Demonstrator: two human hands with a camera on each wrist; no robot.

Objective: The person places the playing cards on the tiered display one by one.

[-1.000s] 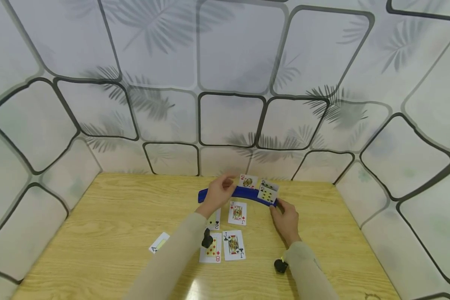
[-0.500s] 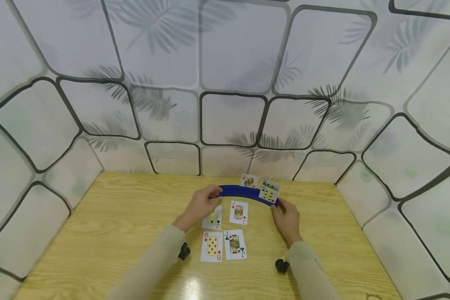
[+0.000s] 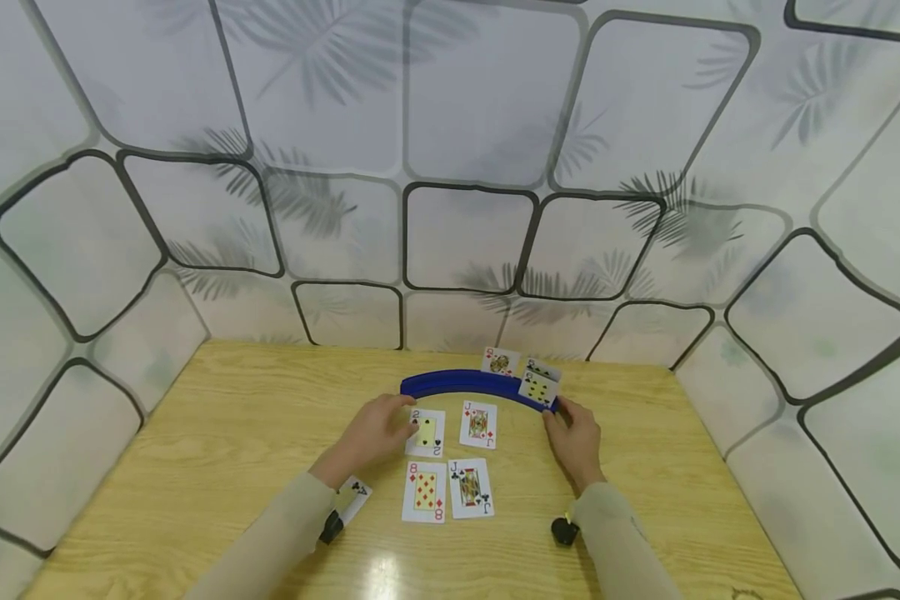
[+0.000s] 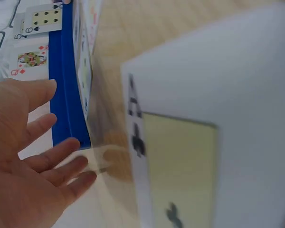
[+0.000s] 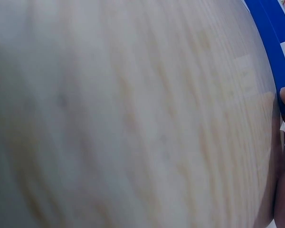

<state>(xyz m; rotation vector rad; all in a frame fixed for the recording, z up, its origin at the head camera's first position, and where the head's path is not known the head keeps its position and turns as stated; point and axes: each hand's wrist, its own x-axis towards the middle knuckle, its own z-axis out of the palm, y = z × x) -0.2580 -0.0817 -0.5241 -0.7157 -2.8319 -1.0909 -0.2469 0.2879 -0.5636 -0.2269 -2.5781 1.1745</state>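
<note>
A curved blue card holder stands near the back of the table. In it, a queen of diamonds stands upright, and a six of spades overlaps a five of spades near the right end. My right hand grips that right end between thumb and fingers. My left hand is by the holder's left end, fingers apart and nothing held, beside the two of spades. An ace of clubs is partly hidden by the left wrist and looms large in the left wrist view.
Face up on the wooden table lie a jack of diamonds, an eight of diamonds and a jack of clubs, in front of the holder. A patterned wall covering rises behind the table and on both sides.
My left hand has drawn back from the holder, leftward and nearer to me, uncovering its left end and the two of spades. The right hand keeps its grip there.
</note>
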